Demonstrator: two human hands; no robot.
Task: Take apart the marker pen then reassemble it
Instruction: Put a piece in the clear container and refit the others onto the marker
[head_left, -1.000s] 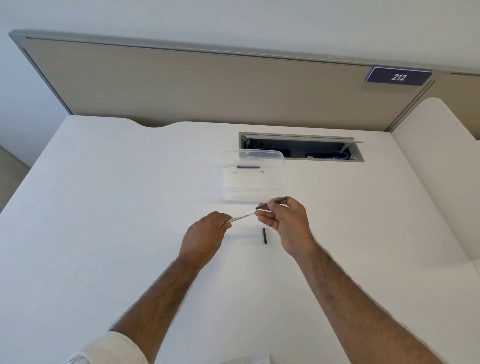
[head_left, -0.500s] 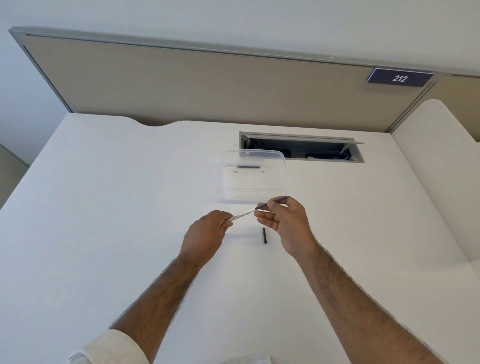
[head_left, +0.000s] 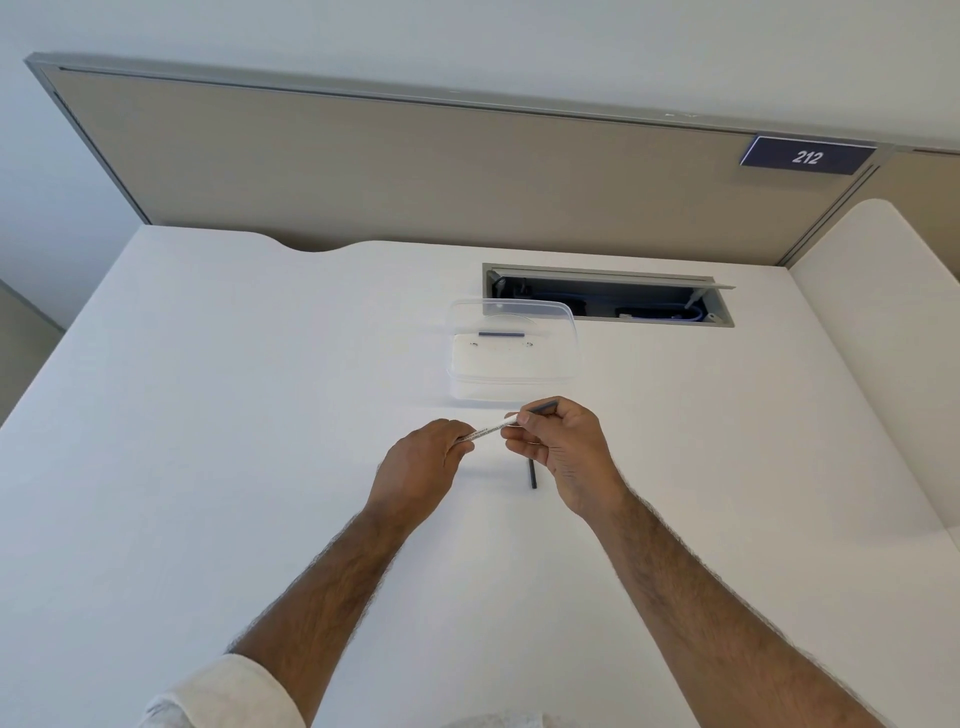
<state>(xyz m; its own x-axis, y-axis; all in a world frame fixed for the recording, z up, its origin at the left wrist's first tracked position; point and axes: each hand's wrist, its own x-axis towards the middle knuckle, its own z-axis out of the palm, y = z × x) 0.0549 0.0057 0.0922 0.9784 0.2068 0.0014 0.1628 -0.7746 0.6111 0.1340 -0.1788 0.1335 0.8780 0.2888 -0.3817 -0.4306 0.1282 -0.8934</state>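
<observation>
I log less white barrel (head_left: 488, 430) showing than before: left hand (head_left: 415, 467) grips it, right hand (head_left: 563, 447) pinches the dark end (head_left: 544, 404) at its 2 o'clock, likely reseating it.

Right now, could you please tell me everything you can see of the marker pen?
The marker pen is a slim stick with a white, finely printed barrel and a dark section at its right end. It is held above the table, slanting away to the right. The left hand grips its left end; the right hand pinches the dark end. Nothing else touches it.
</observation>
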